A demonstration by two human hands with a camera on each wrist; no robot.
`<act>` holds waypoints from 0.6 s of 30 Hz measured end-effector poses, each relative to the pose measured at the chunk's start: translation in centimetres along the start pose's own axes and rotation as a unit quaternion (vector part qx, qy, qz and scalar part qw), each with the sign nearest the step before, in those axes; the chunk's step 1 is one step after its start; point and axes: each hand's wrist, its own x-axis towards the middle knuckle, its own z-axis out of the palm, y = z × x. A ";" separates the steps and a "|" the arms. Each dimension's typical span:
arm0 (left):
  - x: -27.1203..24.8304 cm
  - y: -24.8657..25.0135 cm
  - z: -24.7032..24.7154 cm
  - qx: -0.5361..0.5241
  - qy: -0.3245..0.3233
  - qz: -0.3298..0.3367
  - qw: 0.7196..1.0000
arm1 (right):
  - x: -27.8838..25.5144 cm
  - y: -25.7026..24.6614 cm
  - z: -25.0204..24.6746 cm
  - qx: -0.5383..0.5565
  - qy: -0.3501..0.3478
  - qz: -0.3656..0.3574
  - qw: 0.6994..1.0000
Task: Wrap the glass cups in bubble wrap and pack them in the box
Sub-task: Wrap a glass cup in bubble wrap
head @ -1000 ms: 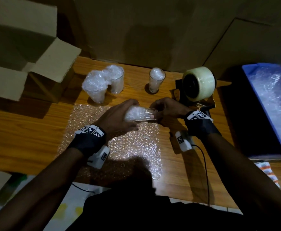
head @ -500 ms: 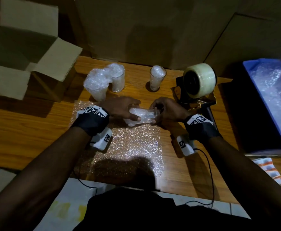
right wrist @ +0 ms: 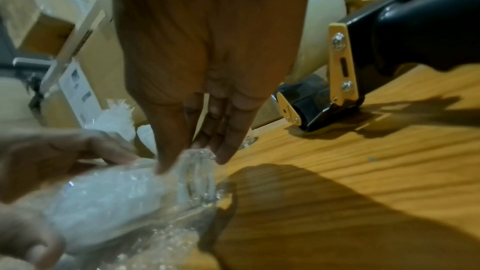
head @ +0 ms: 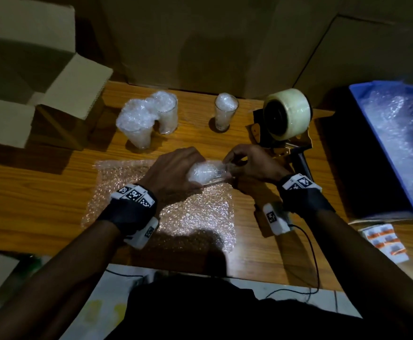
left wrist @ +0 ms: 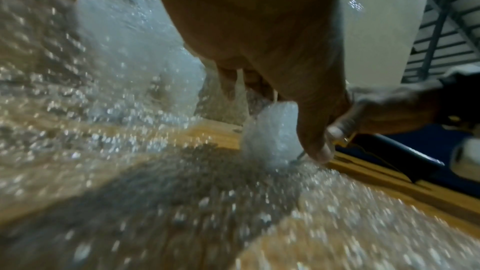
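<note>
Since a moment ago your left hand (head: 173, 171) has rolled over the glass (head: 209, 173), gripping its stuffed mouth above the bubble wrap sheet (head: 195, 214); your right hand (head: 252, 165) pinches the base. Lay it square before rolling.

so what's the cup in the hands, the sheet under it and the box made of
cup: clear glass by its shiny see-through base, stuffed with white bubble wrap.
sheet: transparent plastic bubble wrap, dimpled and glinting.
box: matte brown corrugated cardboard, probably; fluted flap edge.
</note>
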 end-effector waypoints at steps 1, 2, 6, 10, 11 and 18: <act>-0.3 0.2 0.3 -0.002 0.011 0.006 1.000 | 0.0 -0.2 -0.1 0.010 0.000 0.000 1.000; -0.5 0.4 0.5 0.000 0.020 0.009 1.000 | 0.0 -0.3 -0.2 0.022 0.003 0.000 1.000; -1.4 1.3 0.9 0.001 0.044 0.015 0.999 | 0.6 -0.2 -0.2 0.052 0.010 0.024 0.998; -2.0 1.9 1.1 0.005 0.050 0.015 0.999 | 1.0 -0.2 -0.6 0.083 -0.042 0.053 0.994; -2.1 1.9 1.1 0.004 0.050 0.017 0.999 | 0.9 -0.3 -0.7 0.095 -0.060 0.064 0.992; -3.3 2.6 2.0 0.003 0.076 0.018 0.997 | -0.5 0.3 -0.4 0.118 -0.128 0.084 0.981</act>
